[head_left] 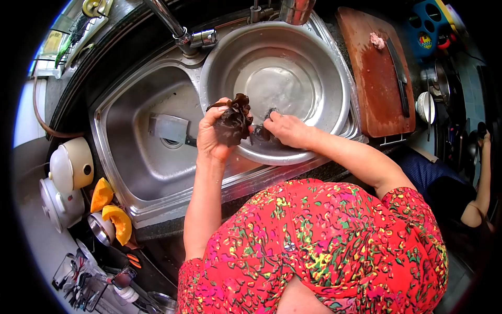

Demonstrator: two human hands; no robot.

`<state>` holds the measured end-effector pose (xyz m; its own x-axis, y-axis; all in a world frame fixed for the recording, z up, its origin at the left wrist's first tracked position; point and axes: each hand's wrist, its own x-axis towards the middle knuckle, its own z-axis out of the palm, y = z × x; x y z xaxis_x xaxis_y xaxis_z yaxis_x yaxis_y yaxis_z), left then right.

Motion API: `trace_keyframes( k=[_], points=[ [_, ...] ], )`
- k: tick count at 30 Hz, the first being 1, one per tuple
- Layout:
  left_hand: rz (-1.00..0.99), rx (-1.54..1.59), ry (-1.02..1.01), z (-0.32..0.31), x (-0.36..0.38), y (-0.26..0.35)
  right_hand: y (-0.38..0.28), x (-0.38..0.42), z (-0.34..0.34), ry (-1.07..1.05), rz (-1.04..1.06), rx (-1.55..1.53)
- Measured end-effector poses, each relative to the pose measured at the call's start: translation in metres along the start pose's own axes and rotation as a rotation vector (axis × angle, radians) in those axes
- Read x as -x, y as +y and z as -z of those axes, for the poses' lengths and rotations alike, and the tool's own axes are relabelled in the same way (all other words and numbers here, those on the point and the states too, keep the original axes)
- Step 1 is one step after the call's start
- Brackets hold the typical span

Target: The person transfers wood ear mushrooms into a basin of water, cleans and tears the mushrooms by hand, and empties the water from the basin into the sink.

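My left hand (210, 137) is closed around a bunch of dark brown wood ear mushrooms (234, 121), held up over the left rim of a large metal basin (341, 78). Shallow water (280, 86) covers the basin's bottom. Low inside the near side of the basin, my right hand (288, 130) has its fingers pinched together, with dark wood ear showing at the fingertips. More dark pieces (261, 133) lie between the two hands, partly hidden by the fingers.
In the left sink bowl (136, 152) lies a cleaver (170, 127). A faucet (185, 42) stands behind. On the right, a wooden cutting board (366, 78) carries a knife (398, 73) and a bit of meat (376, 41). Pumpkin wedges (121, 224) sit at left. Another person's arm (482, 178) shows far right.
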<state>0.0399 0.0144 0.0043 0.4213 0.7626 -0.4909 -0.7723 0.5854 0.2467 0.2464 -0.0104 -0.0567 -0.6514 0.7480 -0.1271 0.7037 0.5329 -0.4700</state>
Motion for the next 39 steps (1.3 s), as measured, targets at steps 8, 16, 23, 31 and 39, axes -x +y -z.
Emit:
trace_keyframes(
  k=[8,16,23,31,39],
  points=[
    [-0.004,0.007,0.015,-0.003,0.002,0.003,0.023,-0.007,0.065,-0.036,-0.515,-1.011],
    [0.030,-0.302,0.050,-0.005,-0.023,-0.031,-0.011,-0.009,0.092,0.230,-0.289,-1.263],
    [-0.028,-0.500,0.042,-0.033,-0.017,-0.040,-0.024,-0.026,0.097,0.154,-0.240,-0.867],
    [-0.018,-0.396,0.103,-0.018,-0.029,-0.031,-0.027,-0.033,0.130,-0.208,-0.099,-0.695],
    [-0.004,-0.342,0.086,-0.024,-0.025,-0.029,-0.018,-0.035,0.110,0.176,-0.088,-0.429]
  ],
)
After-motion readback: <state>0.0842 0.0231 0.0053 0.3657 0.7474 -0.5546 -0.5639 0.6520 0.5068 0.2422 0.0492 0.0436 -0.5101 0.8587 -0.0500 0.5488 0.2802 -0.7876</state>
